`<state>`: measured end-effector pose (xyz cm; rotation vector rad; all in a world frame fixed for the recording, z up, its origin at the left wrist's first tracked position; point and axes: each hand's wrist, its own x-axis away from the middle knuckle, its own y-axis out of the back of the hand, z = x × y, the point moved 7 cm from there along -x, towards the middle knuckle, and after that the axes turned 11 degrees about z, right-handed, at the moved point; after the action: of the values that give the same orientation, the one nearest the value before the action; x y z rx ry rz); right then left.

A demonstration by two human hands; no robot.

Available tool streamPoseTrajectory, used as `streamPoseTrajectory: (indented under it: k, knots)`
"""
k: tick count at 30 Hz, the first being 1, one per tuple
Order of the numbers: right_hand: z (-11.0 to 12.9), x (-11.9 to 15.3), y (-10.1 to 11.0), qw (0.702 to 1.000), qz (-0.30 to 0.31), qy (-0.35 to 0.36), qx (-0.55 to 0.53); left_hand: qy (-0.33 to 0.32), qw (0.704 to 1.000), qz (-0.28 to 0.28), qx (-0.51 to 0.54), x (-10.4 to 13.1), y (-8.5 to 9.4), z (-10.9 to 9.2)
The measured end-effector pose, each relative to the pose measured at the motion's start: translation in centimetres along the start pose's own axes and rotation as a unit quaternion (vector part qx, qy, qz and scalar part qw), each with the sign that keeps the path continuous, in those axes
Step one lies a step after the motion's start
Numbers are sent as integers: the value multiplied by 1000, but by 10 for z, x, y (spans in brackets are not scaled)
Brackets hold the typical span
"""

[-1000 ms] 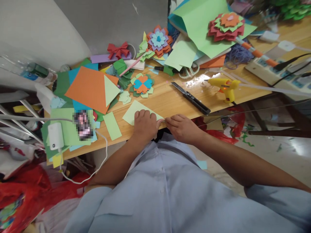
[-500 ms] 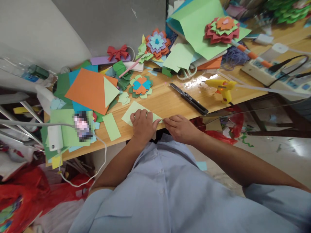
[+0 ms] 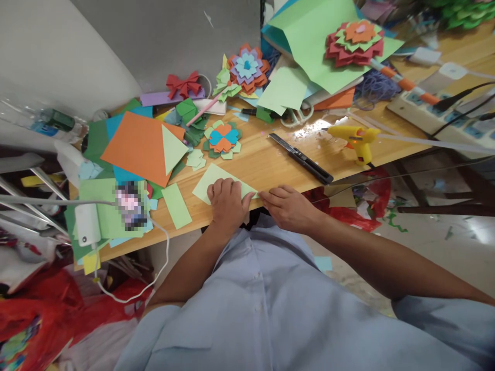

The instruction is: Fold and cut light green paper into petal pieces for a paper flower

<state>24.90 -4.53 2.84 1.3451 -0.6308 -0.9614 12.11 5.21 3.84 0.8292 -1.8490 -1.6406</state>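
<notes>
A folded light green paper (image 3: 209,180) lies at the table's front edge. My left hand (image 3: 229,203) rests on it with curled fingers, its thumb near the paper's right tip. My right hand (image 3: 284,206) is closed at that same tip, its fingers pressed together on the corner. A light green strip (image 3: 177,205) lies left of my left hand. Behind the paper are small light green pieces (image 3: 196,159) and a flat paper flower (image 3: 223,139) in orange, blue and green. A black cutter knife (image 3: 301,158) lies beyond my right hand.
A yellow glue gun (image 3: 358,140) with its cord lies right of the knife, near a power strip (image 3: 460,126). Orange paper (image 3: 139,144), a white power bank (image 3: 87,224) and its cable are at the left. Layered paper flowers (image 3: 248,69) stand at the back.
The view has shifted slightly. Both hands stay at the folded paper, with hardly any movement against it.
</notes>
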Motion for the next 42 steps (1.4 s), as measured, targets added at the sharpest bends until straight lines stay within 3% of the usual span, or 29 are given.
streamPoseTrajectory:
  k: [16, 31, 42]
  knots:
    - [0, -4, 3, 1000, 12, 19, 4, 11, 1000, 13, 1, 1, -3, 5]
    - [0, -3, 3, 1000, -1, 11, 13, -26, 1000, 14, 5, 2, -4, 7]
    - [-1, -1, -1, 1000, -9, 8, 16, -65, 998, 2, 0, 14, -16, 13]
